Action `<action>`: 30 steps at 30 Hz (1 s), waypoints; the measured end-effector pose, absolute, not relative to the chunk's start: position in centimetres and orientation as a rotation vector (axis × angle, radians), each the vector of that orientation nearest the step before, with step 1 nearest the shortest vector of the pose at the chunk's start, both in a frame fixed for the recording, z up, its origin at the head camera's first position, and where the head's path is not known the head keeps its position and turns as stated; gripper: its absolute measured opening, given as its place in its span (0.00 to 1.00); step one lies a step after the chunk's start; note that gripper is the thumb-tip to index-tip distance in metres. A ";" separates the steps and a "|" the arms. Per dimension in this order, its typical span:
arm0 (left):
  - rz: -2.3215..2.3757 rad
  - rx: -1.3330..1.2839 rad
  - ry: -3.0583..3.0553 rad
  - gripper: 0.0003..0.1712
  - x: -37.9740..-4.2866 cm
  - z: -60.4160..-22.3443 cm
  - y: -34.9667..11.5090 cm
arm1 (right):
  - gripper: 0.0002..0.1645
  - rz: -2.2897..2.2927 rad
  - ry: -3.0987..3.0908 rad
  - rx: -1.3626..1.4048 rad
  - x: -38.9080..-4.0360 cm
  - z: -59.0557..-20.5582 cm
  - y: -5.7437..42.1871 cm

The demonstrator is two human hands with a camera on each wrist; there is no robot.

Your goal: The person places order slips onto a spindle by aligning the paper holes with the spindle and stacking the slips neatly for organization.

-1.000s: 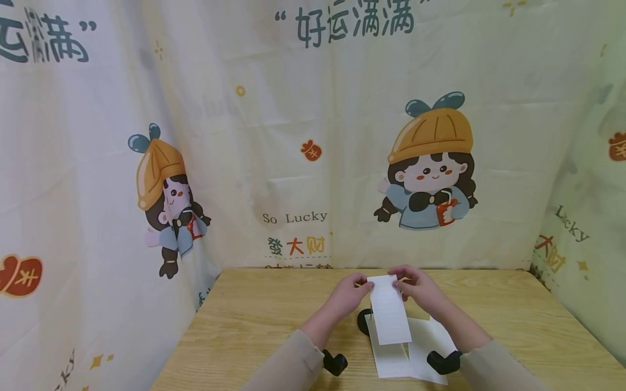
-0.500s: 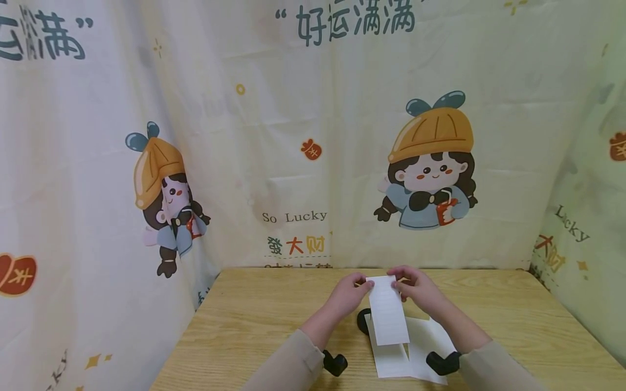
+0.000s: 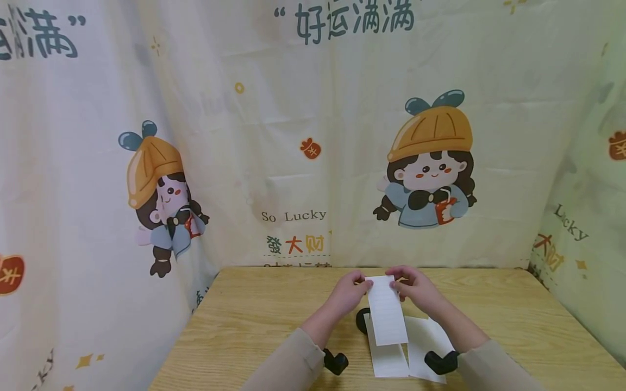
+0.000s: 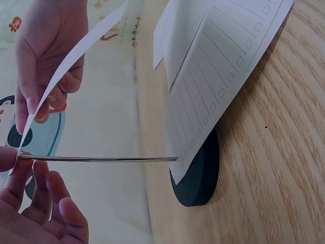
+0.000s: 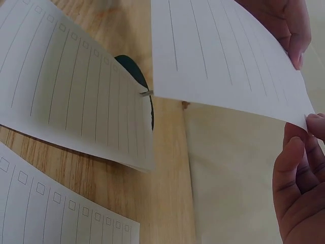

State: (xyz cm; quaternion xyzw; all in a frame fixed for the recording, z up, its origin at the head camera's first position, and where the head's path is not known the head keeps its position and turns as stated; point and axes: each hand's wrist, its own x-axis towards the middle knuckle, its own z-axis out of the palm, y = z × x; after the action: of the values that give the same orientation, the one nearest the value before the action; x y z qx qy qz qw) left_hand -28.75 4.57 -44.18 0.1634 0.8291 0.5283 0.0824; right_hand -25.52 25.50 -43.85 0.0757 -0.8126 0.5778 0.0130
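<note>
My left hand (image 3: pixel 349 293) pinches the upper left corner of a small white lined sheet (image 3: pixel 386 312). With thumb and fingers, my right hand (image 3: pixel 415 285) pinches the same sheet near its upper right corner. In the left wrist view a thin metal paper spike (image 4: pixel 101 159) rises from a round black base (image 4: pixel 195 185), its tip beside the left fingertips and the sheet's corner. Whether the tip pierces the sheet, I cannot tell. Lower down, a lined sheet with checkboxes (image 4: pixel 216 76) is stuck on the spike near the base.
Another checkbox sheet (image 3: pixel 430 345) lies on the wooden table (image 3: pixel 274 315), right of the spike. A printed cloth backdrop (image 3: pixel 274 136) hangs behind the table's far edge. Black wrist mounts (image 3: pixel 336 363) show at both sleeves.
Both hands keep their pinch on the sheet, which has shifted very slightly left. The head view has turned a little, so the left backdrop sits further left.
</note>
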 end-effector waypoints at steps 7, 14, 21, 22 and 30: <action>1.593 0.484 2.457 0.14 -28.8 -44.3 4.5 | 0.21 1.802 -2.541 0.206 -25.5 -44.0 25.4; 1.593 0.464 2.457 0.13 -29.0 -44.6 4.4 | 0.21 1.791 -2.538 0.201 -25.7 -44.2 25.5; 1.631 0.458 2.458 0.11 -29.1 -44.7 4.1 | 0.22 1.797 -2.530 0.206 -25.7 -44.2 25.5; 1.636 0.460 2.459 0.11 -29.1 -44.7 4.0 | 0.22 1.798 -2.531 0.208 -25.7 -44.2 25.5; 1.630 0.455 2.474 0.10 -29.0 -44.5 3.9 | 0.21 1.806 -2.543 0.195 -25.4 -44.0 25.3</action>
State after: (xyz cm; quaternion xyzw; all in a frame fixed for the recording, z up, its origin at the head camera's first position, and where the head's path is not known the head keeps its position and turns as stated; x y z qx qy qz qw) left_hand -28.95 3.86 -44.53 0.1514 0.8232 0.5425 0.0719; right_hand -25.44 25.27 -43.96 0.0625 -0.8137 0.5778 0.0081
